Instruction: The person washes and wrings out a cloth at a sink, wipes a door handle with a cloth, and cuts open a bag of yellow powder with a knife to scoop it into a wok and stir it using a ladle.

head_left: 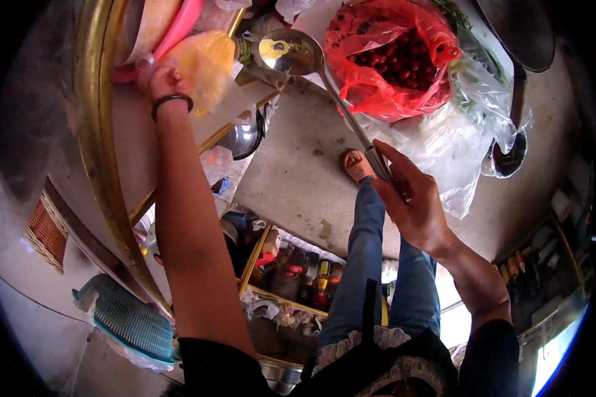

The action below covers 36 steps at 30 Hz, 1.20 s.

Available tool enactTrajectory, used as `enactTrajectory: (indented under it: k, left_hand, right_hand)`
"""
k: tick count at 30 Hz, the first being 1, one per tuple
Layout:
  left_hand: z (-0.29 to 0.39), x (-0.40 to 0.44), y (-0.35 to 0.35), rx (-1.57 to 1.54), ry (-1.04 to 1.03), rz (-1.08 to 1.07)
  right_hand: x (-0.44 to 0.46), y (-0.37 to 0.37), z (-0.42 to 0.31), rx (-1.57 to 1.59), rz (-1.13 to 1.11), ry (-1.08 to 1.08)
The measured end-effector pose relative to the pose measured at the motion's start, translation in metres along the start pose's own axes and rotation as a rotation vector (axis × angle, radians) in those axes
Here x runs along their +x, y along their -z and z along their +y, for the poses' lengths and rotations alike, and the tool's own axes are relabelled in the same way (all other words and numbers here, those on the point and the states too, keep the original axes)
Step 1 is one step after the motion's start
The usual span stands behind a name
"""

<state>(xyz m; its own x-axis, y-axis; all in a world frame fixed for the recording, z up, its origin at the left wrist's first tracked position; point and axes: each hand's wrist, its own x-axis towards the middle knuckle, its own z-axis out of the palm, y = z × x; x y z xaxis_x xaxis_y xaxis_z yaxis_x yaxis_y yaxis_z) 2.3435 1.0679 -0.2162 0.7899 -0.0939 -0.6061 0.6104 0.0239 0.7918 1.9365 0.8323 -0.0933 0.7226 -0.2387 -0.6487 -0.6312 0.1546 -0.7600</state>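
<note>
My right hand [414, 198] is wrapped round the handle of a metal ladle [351, 119]. The ladle's bowl [289, 51] points away from me, and a yellow patch shows in it, content or reflection I cannot tell. Near the upper left, my left hand [165, 81] has its fingers curled beside a pink plastic rim [179, 30] and a yellowish plastic bag [208, 63]. What those fingers hold, if anything, is hidden. Right of the ladle's bowl sits an open red plastic bag [357, 33] with many small dark red fruits [404, 63] inside.
Clear plastic bags [437, 149] hang beside the red bag. A dark pan [520, 33] is at the top right. Low shelves hold bottles and jars [298, 274]. A teal basket [129, 314] stands lower left, near a curved brass-coloured frame [102, 145]. My sandalled foot [357, 165] is on the concrete floor.
</note>
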Motion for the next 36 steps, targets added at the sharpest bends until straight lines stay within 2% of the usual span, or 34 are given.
enactTrajectory:
  k: [3,4,6,7,9,11,13,16,18,20,23,26,29,33,36]
  left_hand:
    - [0.01,-0.02,-0.035,0.183,-0.366,0.614]
    - [0.013,-0.03,-0.035,0.334,-0.587,0.661]
    - [0.004,-0.074,-0.032,0.645,-1.162,0.619]
    - [-0.007,-0.103,-0.031,0.75,-1.301,0.57]
    - [-0.038,-0.163,-0.047,0.861,-1.067,0.616]
    - [-0.078,-0.194,-0.051,0.873,-1.067,0.349]
    - [-0.109,-0.199,-0.061,1.026,-1.049,0.194]
    - [-0.121,-0.187,-0.071,1.117,-0.755,0.067]
    - [-0.102,-0.165,-0.083,1.287,-0.635,0.13]
    - [-0.067,-0.139,-0.103,1.674,-0.409,0.137]
    - [-0.042,-0.083,-0.082,2.069,-0.417,0.118]
    - [-0.011,-0.085,-0.078,2.167,-0.122,0.042]
    - [0.001,-0.107,-0.076,2.417,0.192,-0.039]
    - [-0.008,-0.108,-0.043,2.491,0.085,0.104]
    - [-0.003,-0.085,-0.033,2.379,0.132,0.282]
  right_hand:
    - [-0.002,-0.002,0.004,0.019,0.019,0.032]
    - [-0.003,0.001,-0.001,0.004,0.006,-0.014]
    - [-0.003,0.001,-0.001,0.013,0.008,-0.037]
    - [-0.003,-0.002,0.003,0.035,0.023,-0.016]
    - [-0.003,-0.004,0.007,0.058,0.04,0.005]
    - [-0.003,-0.004,0.009,0.056,0.037,0.004]
    - [-0.004,-0.002,0.009,0.055,0.04,-0.004]
    - [-0.006,0.001,0.007,0.06,0.047,-0.001]
    - [-0.006,0.004,0.009,0.05,0.054,0.008]
    - [-0.007,0.005,0.011,0.024,0.054,0.01]
    - [-0.008,0.003,0.02,0.079,0.035,-0.011]
    - [-0.012,0.002,0.014,0.138,0.048,-0.088]
    - [-0.014,0.005,0.013,0.12,0.033,-0.049]
    - [-0.015,0.007,0.018,0.152,0.027,0.0]
    - [-0.015,0.006,0.025,0.147,0.017,0.037]
